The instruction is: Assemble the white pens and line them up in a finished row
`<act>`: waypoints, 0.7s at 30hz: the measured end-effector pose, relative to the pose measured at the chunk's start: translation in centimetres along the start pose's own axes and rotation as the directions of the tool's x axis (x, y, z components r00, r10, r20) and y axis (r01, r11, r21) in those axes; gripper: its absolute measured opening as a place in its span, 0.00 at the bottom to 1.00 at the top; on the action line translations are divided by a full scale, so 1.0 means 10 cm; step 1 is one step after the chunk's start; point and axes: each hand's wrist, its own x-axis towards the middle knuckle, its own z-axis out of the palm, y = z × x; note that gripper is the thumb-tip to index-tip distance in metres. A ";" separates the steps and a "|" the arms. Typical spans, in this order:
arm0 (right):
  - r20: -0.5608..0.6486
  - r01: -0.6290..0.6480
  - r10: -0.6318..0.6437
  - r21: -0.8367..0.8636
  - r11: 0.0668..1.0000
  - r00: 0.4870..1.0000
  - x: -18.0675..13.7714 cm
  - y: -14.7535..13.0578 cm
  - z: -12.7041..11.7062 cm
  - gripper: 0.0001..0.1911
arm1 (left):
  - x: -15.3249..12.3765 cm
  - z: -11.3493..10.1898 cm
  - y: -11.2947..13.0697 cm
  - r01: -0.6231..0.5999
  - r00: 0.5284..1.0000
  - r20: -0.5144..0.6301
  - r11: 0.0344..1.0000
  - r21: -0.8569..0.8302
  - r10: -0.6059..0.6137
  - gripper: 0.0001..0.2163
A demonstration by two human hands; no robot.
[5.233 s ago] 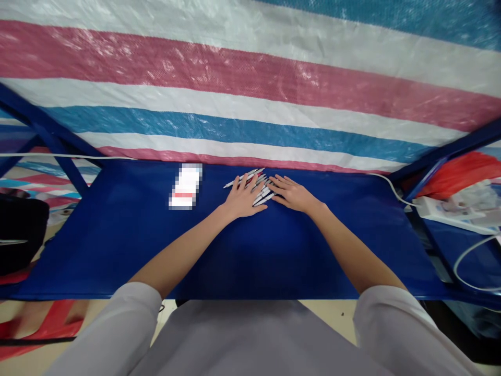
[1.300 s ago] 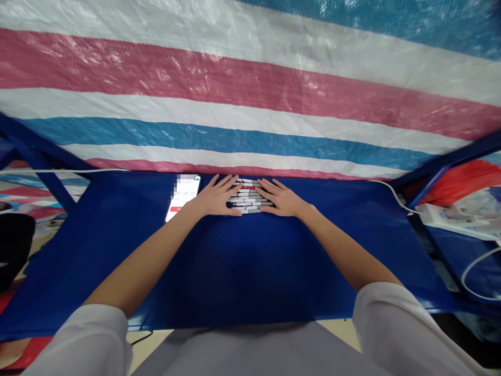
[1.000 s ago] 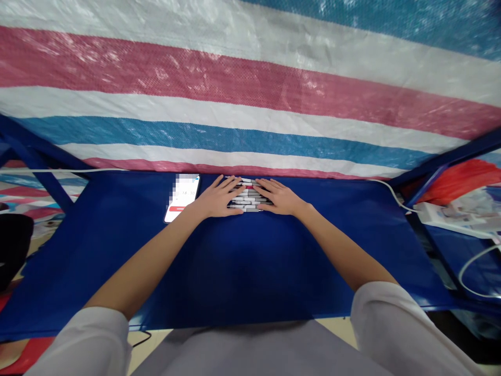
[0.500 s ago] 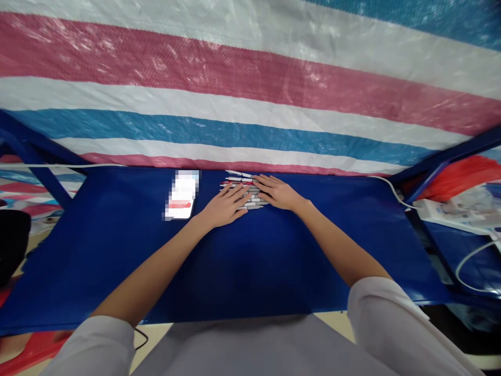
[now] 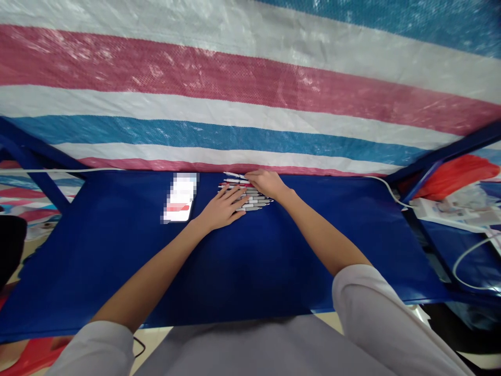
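Note:
Several pens (image 5: 256, 200), mostly white and grey with a red one (image 5: 243, 185) among them, lie side by side in a stack on the blue tabletop (image 5: 242, 266). My left hand (image 5: 222, 210) rests palm down over their left part, fingers stretched and spread, hiding some of the barrels. At the far right end, my right hand (image 5: 268, 183) has its fingers drawn together on the end of a white pen (image 5: 234, 175); the exact grip is partly hidden. The tips of the nearer pens show uncovered below the right hand.
A phone (image 5: 182, 198) with a lit, blurred screen lies left of the pens. Behind the table hangs a striped plastic sheet (image 5: 250, 104). Blue frame posts (image 5: 35, 162) stand at both sides. A white cable (image 5: 385, 183) and power strip (image 5: 442, 214) are at the right.
My right hand has shifted left and away from me, its spread fingers now drawn together at the far pens. The nearer pen tips are uncovered. My left hand stays nearly still.

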 end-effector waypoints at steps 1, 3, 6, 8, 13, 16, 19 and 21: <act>0.012 -0.009 0.009 -0.010 1.000 1.000 0.03 -0.01 -0.01 0.20 | -0.01 0.00 -0.01 0.003 1.000 -0.008 1.000 -0.002 -0.003 0.23; 0.031 -0.017 0.017 -0.015 1.000 0.999 0.06 -0.02 -0.02 0.20 | -0.03 0.01 -0.03 0.003 0.999 -0.032 1.000 -0.005 -0.003 0.23; 0.050 -0.014 0.015 -0.018 1.000 0.999 0.07 0.00 -0.05 0.20 | -0.06 0.04 -0.06 -0.006 0.997 -0.071 1.000 -0.011 0.005 0.22; 0.058 -0.006 0.007 -0.026 1.000 0.998 0.07 0.02 -0.06 0.20 | -0.07 0.05 -0.07 -0.010 0.996 -0.089 1.000 -0.021 0.009 0.22; 0.060 0.029 -0.029 -0.013 0.999 0.998 0.05 0.07 -0.05 0.21 | -0.07 0.07 -0.05 0.010 0.992 -0.125 0.999 -0.035 -0.014 0.21; 0.036 0.048 -0.048 0.020 0.999 0.998 0.01 0.07 -0.03 0.20 | -0.06 0.08 -0.04 0.021 0.991 -0.134 0.999 -0.033 -0.026 0.21; -0.002 0.062 -0.062 0.046 0.997 0.998 -0.03 0.05 -0.02 0.20 | -0.06 0.09 -0.04 0.021 0.990 -0.136 0.999 -0.040 -0.026 0.21; -0.018 0.070 -0.069 0.052 0.996 0.997 -0.04 0.04 -0.03 0.20 | -0.05 0.09 -0.04 0.019 0.990 -0.137 0.999 -0.043 -0.025 0.22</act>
